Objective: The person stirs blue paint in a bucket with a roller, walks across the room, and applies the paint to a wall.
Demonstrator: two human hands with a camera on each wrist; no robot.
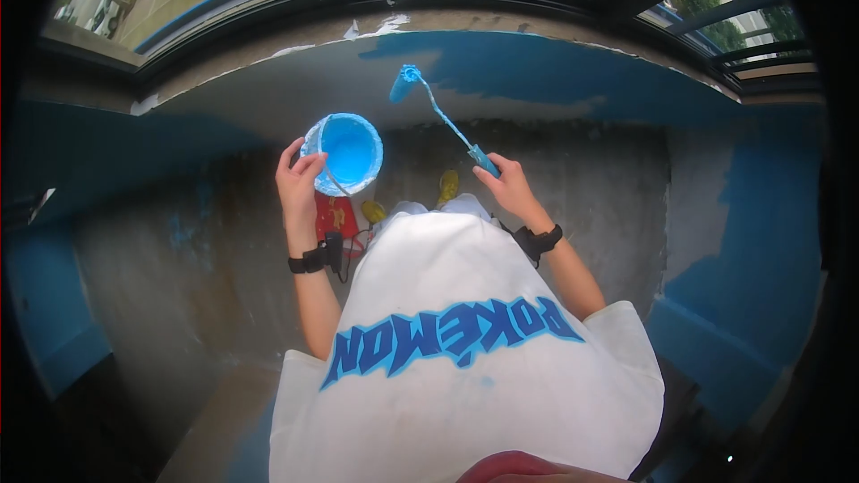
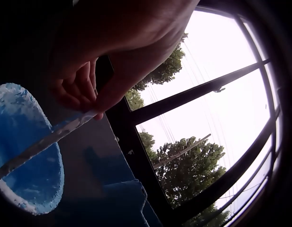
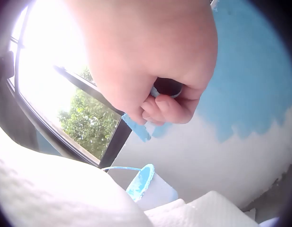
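Your left hand (image 1: 299, 181) grips the round white bucket of blue paint (image 1: 344, 153), seemingly by its thin handle, near the blue-handled roller (image 1: 440, 114) your right hand (image 1: 508, 186) clasps, so it can reach the paint.

Both arms are extending forward from the body at roughly chest level, elbows bent, forearms angling slightly outward. The left hand (image 1: 298, 181) is curling its fingers (image 2: 78, 90) inward, with the thumb pressing toward the fingertips in a pinch. The right hand (image 1: 508, 188) is closing into a fist, fingers (image 3: 166, 107) wrapping tightly under the palm, knuckles facing up. Each wrist is wearing a dark strap. The right forearm is sitting slightly farther forward than the left.
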